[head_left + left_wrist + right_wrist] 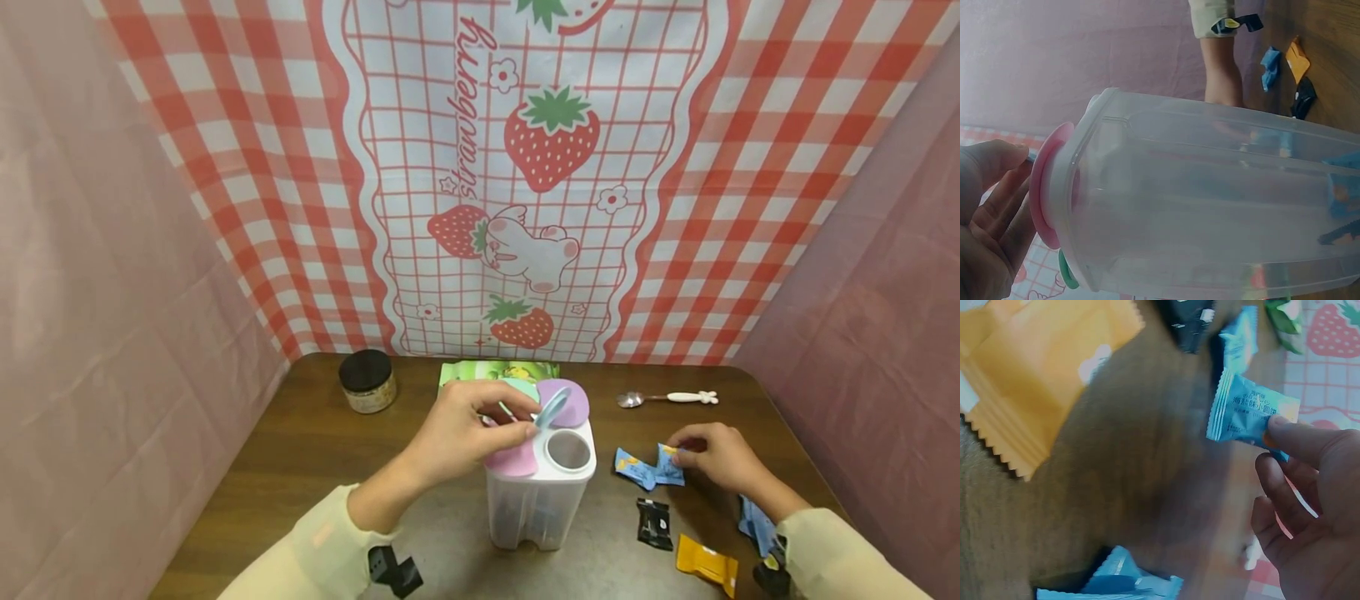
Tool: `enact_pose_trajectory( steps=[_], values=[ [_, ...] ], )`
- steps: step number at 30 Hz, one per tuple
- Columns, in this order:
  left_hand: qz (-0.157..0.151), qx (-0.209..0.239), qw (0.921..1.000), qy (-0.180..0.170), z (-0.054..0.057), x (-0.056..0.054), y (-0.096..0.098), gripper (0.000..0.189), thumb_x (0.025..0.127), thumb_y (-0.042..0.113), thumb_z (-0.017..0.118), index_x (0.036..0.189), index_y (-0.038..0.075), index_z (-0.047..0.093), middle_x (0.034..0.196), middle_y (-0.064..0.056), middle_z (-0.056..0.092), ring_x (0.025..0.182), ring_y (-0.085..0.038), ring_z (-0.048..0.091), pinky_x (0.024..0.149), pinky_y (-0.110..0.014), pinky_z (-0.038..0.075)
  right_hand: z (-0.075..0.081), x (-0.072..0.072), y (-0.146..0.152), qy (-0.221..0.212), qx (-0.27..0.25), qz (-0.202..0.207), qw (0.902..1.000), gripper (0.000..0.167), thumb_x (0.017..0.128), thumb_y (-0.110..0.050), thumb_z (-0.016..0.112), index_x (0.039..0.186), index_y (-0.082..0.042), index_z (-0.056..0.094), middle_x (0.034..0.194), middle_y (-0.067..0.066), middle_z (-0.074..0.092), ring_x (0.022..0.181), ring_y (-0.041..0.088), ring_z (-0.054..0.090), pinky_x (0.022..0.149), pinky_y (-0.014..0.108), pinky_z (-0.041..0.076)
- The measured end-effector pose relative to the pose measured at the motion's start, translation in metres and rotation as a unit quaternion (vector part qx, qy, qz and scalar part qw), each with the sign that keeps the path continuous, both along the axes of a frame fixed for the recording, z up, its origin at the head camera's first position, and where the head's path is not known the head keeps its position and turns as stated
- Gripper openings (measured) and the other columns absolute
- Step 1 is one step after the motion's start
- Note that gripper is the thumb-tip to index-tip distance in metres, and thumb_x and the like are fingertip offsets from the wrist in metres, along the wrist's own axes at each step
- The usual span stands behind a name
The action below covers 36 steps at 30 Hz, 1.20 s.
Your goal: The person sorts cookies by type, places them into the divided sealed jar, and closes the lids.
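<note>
A clear plastic storage box (525, 508) with a white top and several round coloured lids stands at the table's middle. My left hand (468, 429) pinches the raised light blue lid (554, 407) between thumb and fingers, and the round hole (568, 450) beneath it is uncovered. The pink lid (1051, 184) and purple lid (564, 403) lie flat. Through the wall, blue packets (1344, 187) and something dark show at the bottom. On the right, my right hand (718, 454) pinches a small blue snack packet (1254, 412) by one end. Another blue packet (633, 469) lies right beside it.
Near the right hand lie a black packet (655, 523), an orange packet (707, 564) and more blue wrapping (756, 525). A spoon (667, 399) with a white handle lies behind. A black-lidded jar (367, 381) stands back left, and a green bag (495, 369) behind the box.
</note>
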<state>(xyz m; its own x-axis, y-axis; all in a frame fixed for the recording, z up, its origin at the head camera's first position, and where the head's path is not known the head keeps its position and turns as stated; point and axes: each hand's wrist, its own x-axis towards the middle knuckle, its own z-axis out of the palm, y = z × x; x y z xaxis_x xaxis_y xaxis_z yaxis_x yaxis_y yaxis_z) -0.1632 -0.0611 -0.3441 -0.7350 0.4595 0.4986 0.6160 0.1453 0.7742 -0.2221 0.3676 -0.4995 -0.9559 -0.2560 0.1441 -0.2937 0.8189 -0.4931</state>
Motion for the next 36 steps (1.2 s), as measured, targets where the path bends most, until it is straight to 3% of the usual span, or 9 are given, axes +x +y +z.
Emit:
enact_pose_trajectory(
  steps=[8, 19, 27, 36],
  values=[
    [0.001, -0.002, 1.0000, -0.001, 0.000, 0.000, 0.000, 0.015, 0.085, 0.008, 0.081, 0.100, 0.009, 0.080, 0.090, -0.004, 0.078, 0.075, -0.007, 0.071, 0.065, -0.033, 0.063, 0.036, 0.005, -0.010, 0.033, -0.042, -0.032, 0.9981, 0.012, 0.087, -0.025, 0.083, 0.098, -0.020, 0.080, 0.088, -0.005, 0.076, 0.073, 0.002, 0.062, 0.062, 0.024, 0.053],
    [0.007, -0.003, 1.0000, -0.001, 0.000, 0.000, -0.001, 0.014, 0.085, 0.008, 0.081, 0.100, 0.010, 0.080, 0.089, -0.003, 0.077, 0.075, -0.007, 0.070, 0.065, -0.032, 0.062, 0.104, 0.015, -0.046, 0.098, -0.114, 0.006, 0.9887, 0.011, 0.089, -0.022, 0.082, 0.099, -0.021, 0.078, 0.085, -0.003, 0.076, 0.067, 0.012, 0.066, 0.056, 0.022, 0.053],
    [0.006, 0.004, 1.0000, -0.003, 0.000, 0.000, -0.001, 0.015, 0.085, 0.007, 0.081, 0.100, 0.009, 0.080, 0.089, -0.004, 0.077, 0.075, -0.007, 0.070, 0.065, -0.030, 0.062, 0.143, 0.034, -0.083, 0.126, -0.148, 0.057, 0.9792, 0.016, 0.089, -0.013, 0.081, 0.099, -0.025, 0.076, 0.087, -0.005, 0.073, 0.072, 0.008, 0.064, 0.059, 0.023, 0.053],
    [0.004, 0.004, 1.0000, 0.003, 0.000, 0.000, 0.000, 0.014, 0.085, 0.007, 0.081, 0.099, 0.008, 0.080, 0.088, -0.004, 0.077, 0.074, -0.007, 0.070, 0.063, -0.032, 0.062, 0.171, 0.058, -0.120, 0.148, -0.216, 0.158, 0.9521, 0.029, 0.084, 0.004, 0.080, 0.099, -0.021, 0.076, 0.091, -0.004, 0.073, 0.074, 0.009, 0.066, 0.062, 0.022, 0.056]
  ],
)
